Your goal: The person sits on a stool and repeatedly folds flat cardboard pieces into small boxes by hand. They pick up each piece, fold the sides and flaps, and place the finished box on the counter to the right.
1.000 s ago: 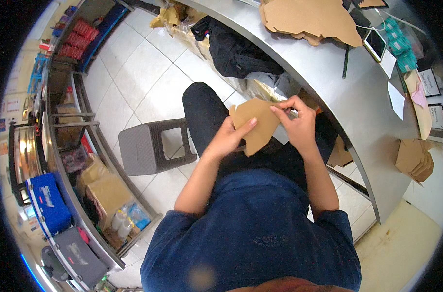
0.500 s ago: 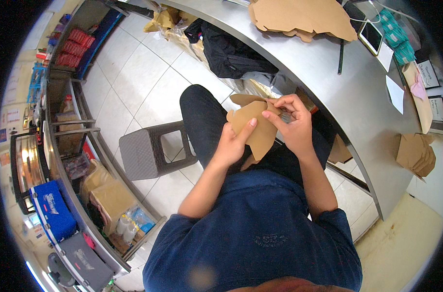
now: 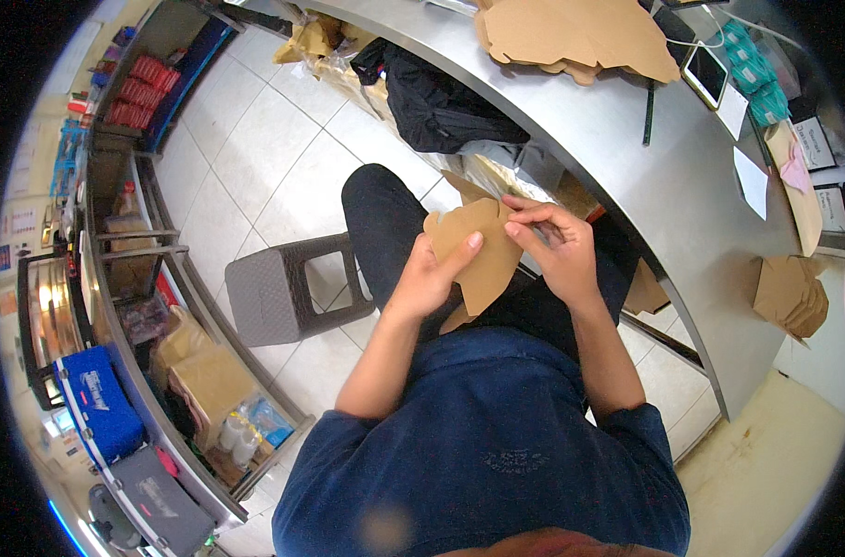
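A brown cardboard box blank (image 3: 485,269), partly folded with flaps sticking out, is held over my lap. My left hand (image 3: 433,278) grips its left side, thumb lying flat on the face and the other fingers hidden behind. At the upper right edge, my right hand (image 3: 560,249) pinches a corner of the cardboard between thumb and fingers. On the steel table lies a pile of flat brown cardboard blanks (image 3: 580,37). Several folded cardboard pieces (image 3: 790,295), nested together, rest near the table's right end.
The curved steel table (image 3: 617,139) runs along my right, with a phone (image 3: 706,74), a dark stick (image 3: 649,111) and teal packets (image 3: 754,74) on it. A grey plastic stool (image 3: 288,288) stands to my left, before shelving (image 3: 209,371). A black bag (image 3: 445,102) lies under the table.
The cardboard has tilted and shifted slightly left and down in my hands. My right fingers have drawn closer together at its edge. My left hand has moved a little left.
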`<state>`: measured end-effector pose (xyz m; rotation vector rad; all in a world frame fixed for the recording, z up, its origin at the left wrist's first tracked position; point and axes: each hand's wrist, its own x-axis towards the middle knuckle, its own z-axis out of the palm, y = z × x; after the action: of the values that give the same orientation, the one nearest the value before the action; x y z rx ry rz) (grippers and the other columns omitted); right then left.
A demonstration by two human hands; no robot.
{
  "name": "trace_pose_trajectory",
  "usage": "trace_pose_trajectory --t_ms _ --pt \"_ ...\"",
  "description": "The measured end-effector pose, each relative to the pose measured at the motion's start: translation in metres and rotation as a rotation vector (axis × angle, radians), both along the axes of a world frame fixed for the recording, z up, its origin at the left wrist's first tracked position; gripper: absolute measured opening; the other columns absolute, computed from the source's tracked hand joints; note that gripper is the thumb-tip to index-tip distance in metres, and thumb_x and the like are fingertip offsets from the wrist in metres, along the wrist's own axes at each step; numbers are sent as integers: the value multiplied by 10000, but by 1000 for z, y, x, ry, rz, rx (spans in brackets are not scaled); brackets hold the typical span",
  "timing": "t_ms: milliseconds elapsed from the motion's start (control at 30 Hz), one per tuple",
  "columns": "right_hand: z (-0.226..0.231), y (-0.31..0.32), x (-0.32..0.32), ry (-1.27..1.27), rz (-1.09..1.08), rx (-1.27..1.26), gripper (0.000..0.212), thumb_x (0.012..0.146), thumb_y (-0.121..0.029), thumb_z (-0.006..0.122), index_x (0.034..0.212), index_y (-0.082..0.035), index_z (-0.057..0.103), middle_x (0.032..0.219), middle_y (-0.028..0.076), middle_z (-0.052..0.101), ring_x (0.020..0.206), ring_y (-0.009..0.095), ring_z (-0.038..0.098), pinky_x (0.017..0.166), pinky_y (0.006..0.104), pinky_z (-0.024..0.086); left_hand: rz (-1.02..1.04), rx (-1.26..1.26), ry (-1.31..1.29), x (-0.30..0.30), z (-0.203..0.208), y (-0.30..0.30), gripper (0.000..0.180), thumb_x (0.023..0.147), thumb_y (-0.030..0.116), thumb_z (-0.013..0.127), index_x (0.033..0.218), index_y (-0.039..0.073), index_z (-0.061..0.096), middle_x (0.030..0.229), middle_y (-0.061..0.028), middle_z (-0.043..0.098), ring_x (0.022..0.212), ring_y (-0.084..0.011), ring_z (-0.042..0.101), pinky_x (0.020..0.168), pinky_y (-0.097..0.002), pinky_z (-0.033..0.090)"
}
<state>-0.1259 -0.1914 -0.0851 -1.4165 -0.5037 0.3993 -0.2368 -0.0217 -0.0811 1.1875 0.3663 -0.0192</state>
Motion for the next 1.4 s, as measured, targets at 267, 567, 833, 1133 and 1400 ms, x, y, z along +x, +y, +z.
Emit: trace_pose_trajectory --t_ms 267,567,833,1133,1400 --pt "25 -21 35 210 300 -212 333 844 -16 818 1035 -69 550 1024 61 734 979 139 704 877 311 580 -127 -199 40 -3 -3 1 457 1004 248 670 1367 -6 558 1257 -82 657 1125 -182 632 972 -350 509" --pt "3 -14 7 -515 55 -289 515 696 -198 926 1145 -119 685 1531 189 457 1426 349 449 1142 479 395 319 -506 68 11 -10 -15 527 1069 361 550 1456 20 442 1401 -131 581 1266 -242 597 1052 -390 484" --pt "-37 -17 -22 -230 -55 -36 326 644 -315 950 819 -110 767 1537 193 429 1478 372 361 1191 527 329 198 -225 164 3 4 -28 502 1056 319 595 1426 -3 489 1375 -118 595 1244 -192 588 1041 -355 480" --pt "-45 -2 -12 -57 -39 -18 237 760 -189 899 808 -25 735 1387 168 567 1322 319 534 1115 435 422 244 -62 40 1 -1 -22 394 1041 267 631 1307 -22 612 1218 -89 690 1085 -138 642 943 -295 507" --pt "-31 7 -29 267 -185 25 198 863 -70 813 801 19 648 1383 169 547 1292 250 556 1056 375 510 232 -26 88 4 -7 -23 425 1048 335 612 1262 -31 643 1165 -91 711 1017 -133 670 929 -293 516"
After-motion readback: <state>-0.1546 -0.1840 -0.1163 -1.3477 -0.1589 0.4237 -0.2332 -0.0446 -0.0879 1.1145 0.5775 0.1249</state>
